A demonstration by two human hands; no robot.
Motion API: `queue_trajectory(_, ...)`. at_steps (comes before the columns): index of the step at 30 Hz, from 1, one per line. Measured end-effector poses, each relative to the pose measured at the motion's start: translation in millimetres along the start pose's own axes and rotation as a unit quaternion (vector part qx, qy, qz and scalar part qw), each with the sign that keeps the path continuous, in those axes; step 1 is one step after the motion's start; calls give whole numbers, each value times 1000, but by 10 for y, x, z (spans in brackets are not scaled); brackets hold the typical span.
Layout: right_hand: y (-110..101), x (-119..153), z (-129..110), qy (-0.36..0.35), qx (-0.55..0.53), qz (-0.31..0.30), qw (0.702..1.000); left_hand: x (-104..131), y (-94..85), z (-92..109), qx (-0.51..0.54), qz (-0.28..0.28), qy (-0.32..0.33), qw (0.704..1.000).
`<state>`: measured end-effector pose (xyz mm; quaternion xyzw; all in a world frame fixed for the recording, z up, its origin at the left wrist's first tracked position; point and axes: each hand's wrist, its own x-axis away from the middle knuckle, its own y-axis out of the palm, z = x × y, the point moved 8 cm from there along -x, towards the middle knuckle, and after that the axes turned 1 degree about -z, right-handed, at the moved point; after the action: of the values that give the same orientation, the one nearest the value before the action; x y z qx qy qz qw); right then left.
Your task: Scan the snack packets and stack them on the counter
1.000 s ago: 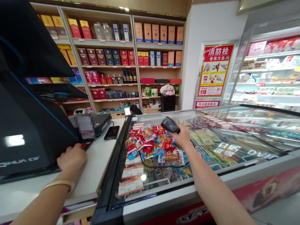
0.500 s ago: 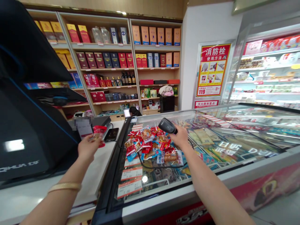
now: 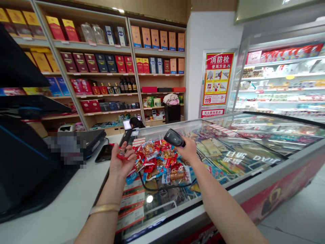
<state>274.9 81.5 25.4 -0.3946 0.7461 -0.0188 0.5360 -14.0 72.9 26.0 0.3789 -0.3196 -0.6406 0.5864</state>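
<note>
My right hand point(image 3: 188, 149) is wrapped round a black handheld scanner point(image 3: 174, 138), held above the right part of a pile of small snack packets point(image 3: 157, 157). The red, blue and clear packets lie on the glass top of a chest freezer point(image 3: 162, 220). At the left edge of the pile, my left hand point(image 3: 123, 159) has its fingers curled round a small red packet point(image 3: 122, 156), mostly hidden by the fingers. A black cable point(image 3: 162, 188) loops over the glass in front of the pile.
On the left, a white counter point(image 3: 68, 200) bears a dark monitor stand point(image 3: 22, 169) and a black phone point(image 3: 104, 153). Behind are shelves of boxes and bottles point(image 3: 101, 73). A dark-haired head point(image 3: 136, 123) shows beyond the freezer.
My left hand has moved right with the red packet, from beside the phone to the pile's left edge. The view has turned slightly; my right hand still holds the scanner over the pile.
</note>
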Motion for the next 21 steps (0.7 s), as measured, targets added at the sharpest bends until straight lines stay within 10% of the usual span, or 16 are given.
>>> queue_trajectory(21,121,129,-624,-156,-40,-122,979,-90,-322,-30,-167,62,117,977)
